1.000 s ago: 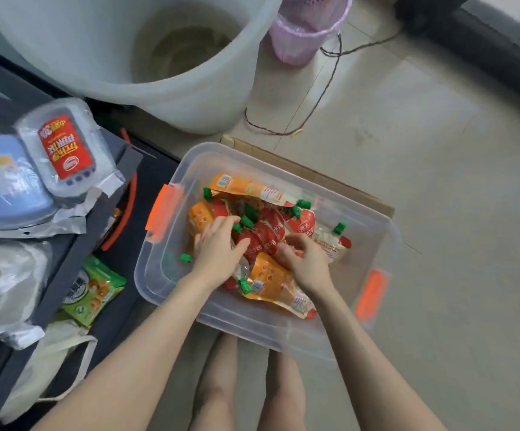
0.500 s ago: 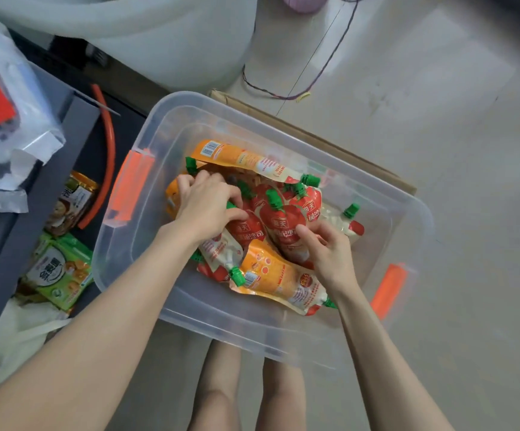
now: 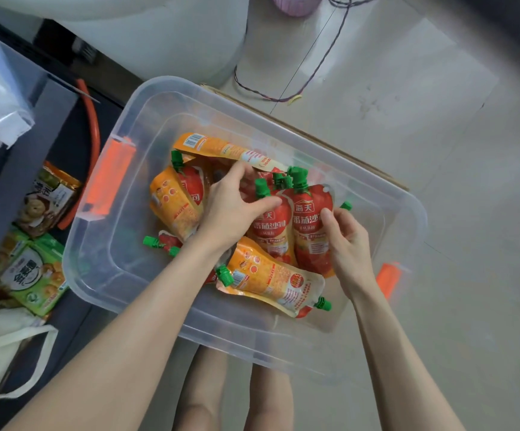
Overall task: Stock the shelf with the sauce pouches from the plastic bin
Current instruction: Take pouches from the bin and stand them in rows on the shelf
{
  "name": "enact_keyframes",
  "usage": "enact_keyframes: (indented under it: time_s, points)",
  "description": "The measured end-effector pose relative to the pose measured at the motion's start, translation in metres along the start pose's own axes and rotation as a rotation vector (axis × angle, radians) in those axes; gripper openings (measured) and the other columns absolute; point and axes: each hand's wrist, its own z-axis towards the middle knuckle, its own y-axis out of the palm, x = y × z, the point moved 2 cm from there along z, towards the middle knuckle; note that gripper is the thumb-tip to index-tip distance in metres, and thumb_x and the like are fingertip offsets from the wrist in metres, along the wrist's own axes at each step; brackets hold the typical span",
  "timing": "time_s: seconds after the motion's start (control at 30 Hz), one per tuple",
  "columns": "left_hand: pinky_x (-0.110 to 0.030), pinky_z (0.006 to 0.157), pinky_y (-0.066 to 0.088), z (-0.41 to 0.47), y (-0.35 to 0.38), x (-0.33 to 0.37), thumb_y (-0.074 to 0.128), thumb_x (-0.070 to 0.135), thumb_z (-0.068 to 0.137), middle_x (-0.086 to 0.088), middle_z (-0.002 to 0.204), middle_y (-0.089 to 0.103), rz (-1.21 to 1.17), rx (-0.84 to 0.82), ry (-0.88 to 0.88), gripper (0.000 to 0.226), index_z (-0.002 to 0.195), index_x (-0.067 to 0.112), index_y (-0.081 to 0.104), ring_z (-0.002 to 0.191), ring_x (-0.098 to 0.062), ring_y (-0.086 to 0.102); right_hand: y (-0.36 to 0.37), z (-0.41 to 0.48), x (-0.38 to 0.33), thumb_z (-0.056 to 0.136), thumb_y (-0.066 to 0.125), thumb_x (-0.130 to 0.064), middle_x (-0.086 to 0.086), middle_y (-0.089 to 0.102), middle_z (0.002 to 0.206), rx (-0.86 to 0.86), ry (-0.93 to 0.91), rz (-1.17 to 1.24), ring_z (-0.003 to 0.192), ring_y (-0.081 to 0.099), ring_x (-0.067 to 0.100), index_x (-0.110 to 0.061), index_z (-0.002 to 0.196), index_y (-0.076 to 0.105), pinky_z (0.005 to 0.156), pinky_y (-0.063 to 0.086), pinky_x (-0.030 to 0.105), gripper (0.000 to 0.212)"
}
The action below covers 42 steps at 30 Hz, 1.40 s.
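Observation:
A clear plastic bin [image 3: 103, 275] with orange latches sits on the floor and holds several red and orange sauce pouches with green caps. My left hand [image 3: 230, 206] curls over the top of two upright red pouches [image 3: 271, 231], thumb against their front. My right hand [image 3: 346, 241] grips the right edge of the red pouch [image 3: 310, 225] beside it. An orange pouch [image 3: 271, 281] lies flat in front of them, another orange pouch [image 3: 174, 203] leans at the left. The dark shelf [image 3: 19, 169] stands left of the bin.
Snack packets [image 3: 31, 275] lie on the shelf's lower level, with a white cloth bag [image 3: 0, 346] below them. A large white bucket [image 3: 165, 35] stands behind the bin, a cable [image 3: 311, 70] trails over the tiled floor, and flat cardboard [image 3: 346, 154] lies under the bin's far side.
Both hands have gathered red pouches upright together in the bin's middle. My right hand shifted from the pouch pile to the right edge of the standing pouches. The camera tilted down.

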Motion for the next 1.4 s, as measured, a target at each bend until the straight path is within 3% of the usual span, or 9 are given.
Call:
enact_keyframes:
  time_s: [0.17,0.33,0.47,0.57,0.67,0.8,0.87,1.13,1.4]
  points:
    - [-0.035,0.089,0.051,0.005,0.0,-0.009,0.085,0.029,0.063,0.0,0.105,0.07,0.221,-0.303,-0.196,0.049,0.106,0.015,0.067,0.1,-0.017,0.063,0.001,-0.011,0.013,0.089,0.064,-0.021,0.001,0.073,0.094,-0.032,0.054,-0.012,0.09,0.069,0.017,-0.017,0.097,0.069,0.077,0.057,0.032,0.01]
    - [-0.04,0.095,0.05,-0.004,0.003,0.003,0.075,0.021,0.078,-0.003,0.11,0.07,0.028,-0.336,-0.134,0.036,0.112,0.014,0.067,0.105,-0.017,0.063,0.0,-0.02,0.003,0.084,0.069,-0.014,-0.003,0.071,0.079,-0.015,0.033,-0.054,0.076,0.065,0.014,-0.013,0.088,0.07,0.072,0.055,0.04,0.005]
    - [-0.029,0.078,0.055,-0.023,-0.015,0.032,0.076,0.013,0.074,-0.003,0.094,0.074,-0.307,-0.142,-0.034,0.023,0.097,0.009,0.072,0.089,-0.014,0.069,-0.014,-0.033,-0.033,0.084,0.069,-0.014,-0.005,0.073,0.082,0.001,-0.086,0.055,0.078,0.069,0.014,-0.024,0.085,0.069,0.066,0.058,0.033,0.009]
    - [-0.017,0.067,0.052,-0.048,-0.036,0.064,0.08,0.024,0.062,0.003,0.082,0.076,-0.544,0.008,-0.005,0.018,0.079,0.019,0.075,0.079,-0.009,0.071,-0.023,-0.051,-0.069,0.084,0.069,-0.018,-0.007,0.07,0.075,-0.015,-0.159,0.107,0.072,0.068,0.018,-0.027,0.078,0.068,0.059,0.056,0.031,0.011]
    - [-0.018,0.062,0.053,-0.086,-0.05,0.094,0.077,0.027,0.062,0.002,0.077,0.075,-0.773,0.096,-0.06,0.013,0.071,0.017,0.076,0.073,-0.01,0.071,-0.026,-0.082,-0.107,0.086,0.066,-0.021,-0.012,0.069,0.074,-0.087,-0.23,0.128,0.07,0.065,0.005,-0.028,0.077,0.068,0.061,0.05,0.018,0.012]
    - [-0.027,0.072,0.056,-0.153,-0.072,0.12,0.066,0.037,0.073,-0.002,0.094,0.075,-0.898,0.092,-0.135,0.032,0.096,0.015,0.07,0.09,-0.017,0.071,-0.02,-0.137,-0.147,0.084,0.065,-0.031,0.002,0.069,0.083,-0.216,-0.232,0.103,0.079,0.064,0.015,-0.015,0.085,0.068,0.071,0.052,0.033,0.015]
    - [-0.027,0.072,0.057,-0.194,-0.087,0.124,0.061,0.037,0.079,-0.005,0.101,0.074,-0.954,0.083,-0.184,0.041,0.109,0.011,0.065,0.095,-0.02,0.07,-0.017,-0.166,-0.164,0.086,0.066,-0.031,0.002,0.073,0.089,-0.266,-0.208,0.122,0.082,0.068,0.016,-0.018,0.089,0.07,0.07,0.054,0.029,0.014]
    - [-0.033,0.072,0.056,-0.368,-0.148,0.123,0.064,0.01,0.078,-0.016,0.107,0.07,-1.176,0.133,-0.14,0.031,0.109,0.006,0.066,0.094,-0.026,0.069,0.022,-0.282,-0.226,0.073,0.077,-0.037,0.002,0.075,0.094,-0.586,-0.164,-0.082,0.086,0.072,0.022,-0.024,0.095,0.071,0.074,0.058,0.031,0.026]
    - [-0.028,0.062,0.056,-0.507,-0.219,0.096,0.075,0.022,0.067,-0.011,0.09,0.075,-1.148,0.769,0.021,0.023,0.086,0.009,0.073,0.081,-0.022,0.072,0.117,-0.394,-0.257,0.075,0.075,-0.031,0.005,0.076,0.087,-0.86,-0.322,-0.218,0.079,0.073,0.024,-0.023,0.085,0.074,0.071,0.06,0.035,0.013]
